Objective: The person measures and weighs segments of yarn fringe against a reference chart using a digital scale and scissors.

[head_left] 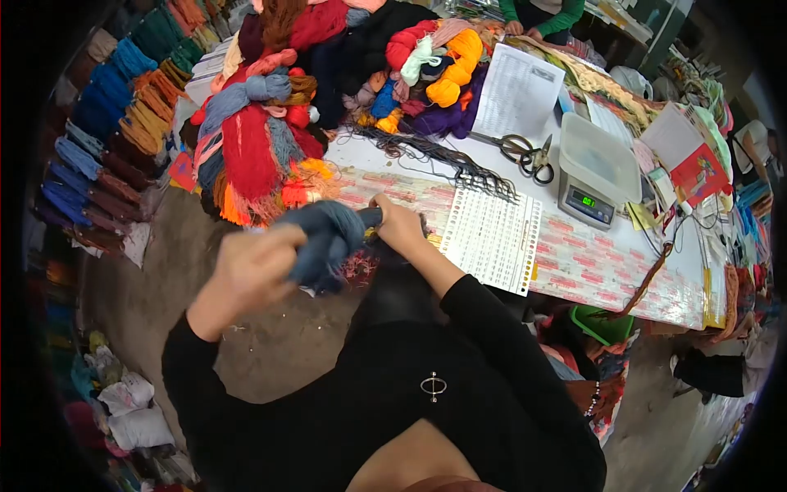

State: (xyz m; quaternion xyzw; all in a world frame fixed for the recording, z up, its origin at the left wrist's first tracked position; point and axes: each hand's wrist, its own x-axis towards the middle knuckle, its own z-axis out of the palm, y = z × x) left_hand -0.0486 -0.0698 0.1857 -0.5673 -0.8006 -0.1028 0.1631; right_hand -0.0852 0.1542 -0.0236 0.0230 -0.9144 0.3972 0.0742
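Observation:
A blue-grey skein of yarn (321, 242), looped into a thick knot, hangs between my two hands over my lap. My left hand (256, 266), somewhat smeared by motion, is closed round its left side. With bent fingers, my right hand (398, 225) grips the narrower end of the skein, close to the table's front edge. Part of that end is hidden behind my fingers. Just right of my right hand lies a white punched sheet (492, 238) printed with rows of marks. Dark strands of yarn (443, 156) stretch across the table beyond my hands.
Heaped colourful yarn (254, 156) covers the table's left and back. Scissors (537, 160) lie beside a paper list (516, 94). A digital scale (586, 203) carries a clear plastic tub (598, 152). Another person's hands (525, 31) are at the far side. Hanging skeins (147, 107) line the left.

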